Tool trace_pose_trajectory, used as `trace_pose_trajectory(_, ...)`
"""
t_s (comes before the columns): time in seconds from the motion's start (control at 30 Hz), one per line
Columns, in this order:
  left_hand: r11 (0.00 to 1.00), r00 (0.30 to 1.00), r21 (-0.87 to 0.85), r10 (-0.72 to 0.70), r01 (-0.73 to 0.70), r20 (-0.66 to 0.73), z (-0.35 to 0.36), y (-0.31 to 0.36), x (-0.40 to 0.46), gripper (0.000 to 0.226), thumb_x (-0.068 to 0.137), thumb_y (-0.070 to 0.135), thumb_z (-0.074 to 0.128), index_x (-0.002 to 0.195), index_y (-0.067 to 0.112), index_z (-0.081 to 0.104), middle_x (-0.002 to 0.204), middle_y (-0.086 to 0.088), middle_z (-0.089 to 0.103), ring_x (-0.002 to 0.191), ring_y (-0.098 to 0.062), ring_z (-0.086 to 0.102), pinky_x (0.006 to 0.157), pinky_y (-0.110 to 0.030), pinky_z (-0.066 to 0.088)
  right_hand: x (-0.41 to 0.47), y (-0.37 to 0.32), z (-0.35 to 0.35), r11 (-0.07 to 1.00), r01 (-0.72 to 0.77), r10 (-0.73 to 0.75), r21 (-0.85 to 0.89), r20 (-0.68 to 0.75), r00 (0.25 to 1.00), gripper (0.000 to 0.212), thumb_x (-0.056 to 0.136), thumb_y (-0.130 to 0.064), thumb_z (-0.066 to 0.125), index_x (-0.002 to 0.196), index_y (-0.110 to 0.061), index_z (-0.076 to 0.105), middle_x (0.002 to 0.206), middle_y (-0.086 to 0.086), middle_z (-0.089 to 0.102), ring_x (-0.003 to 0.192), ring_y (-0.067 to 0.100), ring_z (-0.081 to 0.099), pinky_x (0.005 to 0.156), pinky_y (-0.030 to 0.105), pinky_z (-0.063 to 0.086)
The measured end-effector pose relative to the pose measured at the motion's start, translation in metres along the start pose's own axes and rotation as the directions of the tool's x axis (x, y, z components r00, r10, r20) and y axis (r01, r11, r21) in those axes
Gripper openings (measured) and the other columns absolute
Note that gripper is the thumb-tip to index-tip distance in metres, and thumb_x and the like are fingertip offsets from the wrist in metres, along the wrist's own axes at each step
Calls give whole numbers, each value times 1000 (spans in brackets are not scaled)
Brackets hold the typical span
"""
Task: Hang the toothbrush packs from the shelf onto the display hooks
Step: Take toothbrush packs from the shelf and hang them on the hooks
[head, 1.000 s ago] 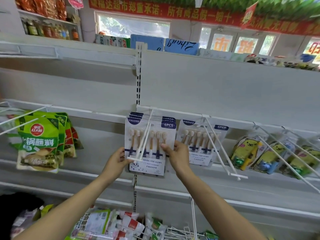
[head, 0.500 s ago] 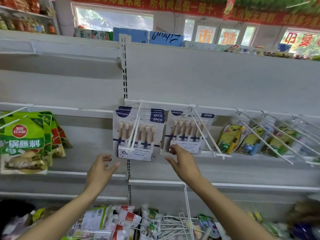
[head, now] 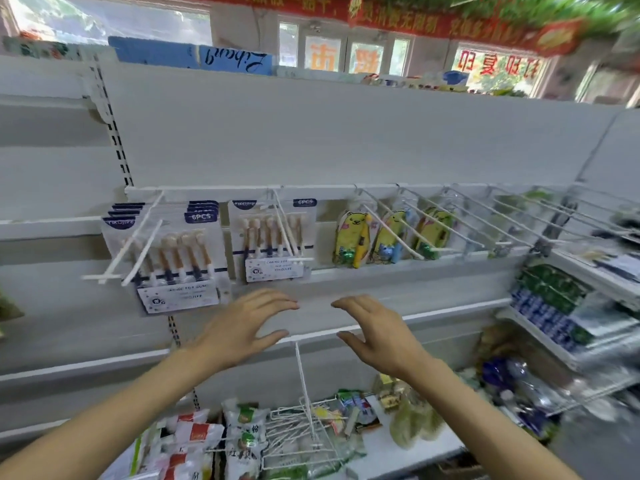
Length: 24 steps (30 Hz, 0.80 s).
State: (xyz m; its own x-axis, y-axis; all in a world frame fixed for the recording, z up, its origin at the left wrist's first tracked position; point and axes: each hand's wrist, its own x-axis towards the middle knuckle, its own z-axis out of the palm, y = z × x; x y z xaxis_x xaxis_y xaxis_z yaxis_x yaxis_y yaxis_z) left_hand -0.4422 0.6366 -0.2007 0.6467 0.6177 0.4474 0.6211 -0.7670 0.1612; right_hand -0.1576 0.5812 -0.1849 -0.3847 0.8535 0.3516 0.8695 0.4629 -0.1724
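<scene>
We hold both hands, left (head: 242, 327) and right (head: 377, 327), empty with fingers spread at frame centre, free because the toothbrush packs (head: 173, 258) hang from their display hooks (head: 138, 251) at centre left

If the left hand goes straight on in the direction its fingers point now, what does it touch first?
The left hand points up and right, into the gap toward the right hand. It would probably meet the white shelf edge behind; depth is unclear. The toothbrush packs hang off that line.
</scene>
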Motion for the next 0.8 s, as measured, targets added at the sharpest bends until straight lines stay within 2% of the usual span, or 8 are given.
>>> trace_pose_trajectory(0.17,995,996,-41,93,-93,0,32,64,64,51,90,58,57,135,33,54,136,15,57,127,-6,51,108,-29,43,-56,59,-40,999,-35,34,-31,-39,999,51,92,-39,58,139,-23,48,139,-3,55,127,20,52,98,37,50)
trace_pose_trajectory(0.43,986,990,-88,138,-140,-30,106,197,161,51,87,52,65,134,32,56,135,17,57,126,-2,49,108,-14,31,-157,182,-107,995,-97,95,-28,-64,993,53,90,-39,63,139,-22,50,139,-5,55,128,18,51,100,35,49)
trace_pose_trajectory(0.6,975,982,-116,189,-191,-30,147,281,221,53,88,54,62,135,32,54,137,16,56,127,-4,50,108,-23,40,-217,256,-150,992,-121,118,-40,-55,991,56,90,-42,64,140,-23,49,141,-7,53,129,14,49,101,31,46)
trace_pose_trajectory(0.8,964,971,-113,236,-239,-39,192,344,290,51,88,52,64,133,31,56,135,14,57,124,-6,53,104,-27,44,-267,345,-184,983,-172,169,-60,-61,984,57,87,-45,61,137,-21,51,138,-6,55,127,16,51,102,34,48)
